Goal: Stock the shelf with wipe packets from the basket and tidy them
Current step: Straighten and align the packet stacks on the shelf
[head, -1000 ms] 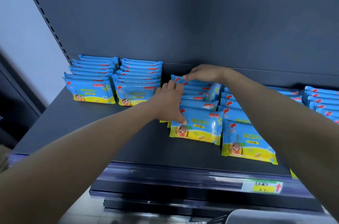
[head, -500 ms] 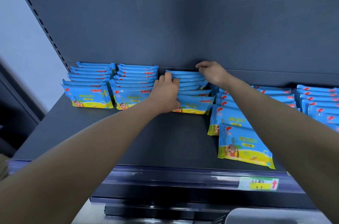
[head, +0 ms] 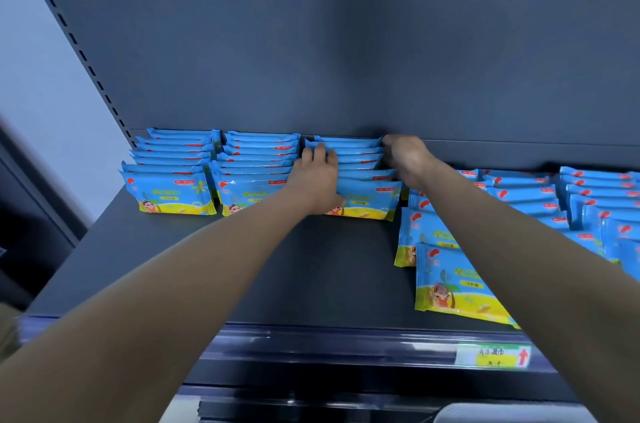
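Wipe packets (head: 363,194): one row of blue-and-yellow packs is standing on edge between the two hands, running from its front pack back toward the rear panel (head: 346,42).
Left hand (head: 317,180): is lying against the left ends of that row, with the fingers stretching straight over the back packs and the thumb touching the front pack's face.
Right hand (head: 407,159): is pressing against the row's right ends near the back, with the fingers bending downward; I cannot tell whether they are pinching a pack.
Shelf (head: 277,267): the dark grey deck is carrying every pack, and both forearms are reaching across its bare front part.
Left of the left hand: the second tidy row (head: 256,177) is standing just beside the hand, and the outer tidy row (head: 169,190) is standing farther out.
Right of the right hand: leaning packs (head: 519,194) are slumping in looser rows, partly hiding behind the right forearm.
Nearer than the right hand: two loose packs (head: 457,287) are lying flat toward the shelf's front edge, one overlapping the other.
Price tag (head: 491,355): is sitting in the clear strip along the shelf's front lip, below the right forearm.
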`<state>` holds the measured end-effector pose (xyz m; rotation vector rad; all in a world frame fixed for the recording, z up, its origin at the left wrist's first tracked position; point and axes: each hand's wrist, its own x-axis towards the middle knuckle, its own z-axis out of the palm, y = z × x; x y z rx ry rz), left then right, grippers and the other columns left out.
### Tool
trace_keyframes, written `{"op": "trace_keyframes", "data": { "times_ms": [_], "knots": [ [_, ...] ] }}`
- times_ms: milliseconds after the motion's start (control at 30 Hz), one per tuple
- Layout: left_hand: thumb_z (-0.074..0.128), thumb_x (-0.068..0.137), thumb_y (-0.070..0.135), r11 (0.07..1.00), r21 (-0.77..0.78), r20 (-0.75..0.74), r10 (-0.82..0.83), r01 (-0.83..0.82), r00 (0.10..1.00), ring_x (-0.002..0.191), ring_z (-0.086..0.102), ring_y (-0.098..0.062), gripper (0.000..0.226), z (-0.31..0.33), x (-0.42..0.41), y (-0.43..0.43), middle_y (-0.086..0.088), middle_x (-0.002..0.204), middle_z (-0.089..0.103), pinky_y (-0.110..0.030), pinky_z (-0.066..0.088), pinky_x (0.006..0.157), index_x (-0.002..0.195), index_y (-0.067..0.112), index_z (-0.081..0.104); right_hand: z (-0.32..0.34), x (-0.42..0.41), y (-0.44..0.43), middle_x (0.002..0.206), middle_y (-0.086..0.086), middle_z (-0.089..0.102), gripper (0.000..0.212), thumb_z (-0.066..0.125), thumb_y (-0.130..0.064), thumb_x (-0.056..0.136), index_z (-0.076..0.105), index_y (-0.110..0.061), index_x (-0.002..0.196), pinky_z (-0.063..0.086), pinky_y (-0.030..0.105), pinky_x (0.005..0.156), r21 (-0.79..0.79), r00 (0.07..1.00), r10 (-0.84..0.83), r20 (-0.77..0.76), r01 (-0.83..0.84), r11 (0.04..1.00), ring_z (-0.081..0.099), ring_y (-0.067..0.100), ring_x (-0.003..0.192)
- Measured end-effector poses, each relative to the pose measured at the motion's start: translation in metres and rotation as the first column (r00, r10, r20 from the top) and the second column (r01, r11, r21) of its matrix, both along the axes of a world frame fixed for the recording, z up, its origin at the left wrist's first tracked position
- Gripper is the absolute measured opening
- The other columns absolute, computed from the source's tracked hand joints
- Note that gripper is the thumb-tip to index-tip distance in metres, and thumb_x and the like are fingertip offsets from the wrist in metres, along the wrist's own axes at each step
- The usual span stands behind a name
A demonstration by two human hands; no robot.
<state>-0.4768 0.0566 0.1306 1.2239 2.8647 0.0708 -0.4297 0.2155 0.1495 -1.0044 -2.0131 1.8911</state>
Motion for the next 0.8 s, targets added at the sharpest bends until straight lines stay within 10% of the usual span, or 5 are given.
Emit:
{"op": "trace_keyframes", "data": {
  "times_ms": [233,367,800],
  "knots": [
    [0.052,0.086,0.050,0.996,-0.066,-0.087,0.057,-0.063,0.995,0.143,0.006,-0.038,0.089,-0.002,-0.003,0.004,-0.019,0.156,0.001,-0.047,0.006,0.118,0.148,0.006,0.005,-0.007,-0.004,0.004,0.112,0.012,0.065,0.032,0.040,-0.026,0.095,0.059,-0.008,0.113,0.056,0.038,0.076,-0.033,0.997,-0.060,0.040,0.061,0.998,0.064,0.026,0.094],
    [0.052,0.086,0.050,0.992,-0.100,-0.123,0.066,-0.079,0.990,0.141,0.013,-0.039,0.093,-0.007,0.000,0.003,-0.021,0.155,0.002,-0.049,0.002,0.117,0.148,0.004,0.002,-0.010,-0.007,-0.012,0.088,0.006,0.057,0.022,0.039,-0.031,0.099,0.050,-0.014,0.107,0.055,0.036,0.052,-0.133,0.996,-0.090,0.024,0.092,0.987,0.061,0.021,0.069],
    [0.059,0.085,0.038,0.999,-0.050,-0.240,-0.004,-0.009,0.971,0.126,0.034,-0.035,0.084,-0.015,-0.001,0.003,-0.019,0.146,0.024,-0.043,0.023,0.111,0.145,0.000,0.014,-0.005,-0.011,-0.004,0.109,0.012,0.064,0.032,0.041,-0.024,0.100,0.053,-0.002,0.120,0.052,0.037,0.081,-0.321,0.979,-0.147,-0.142,0.095,0.942,0.064,0.025,0.095]
  ]
}}
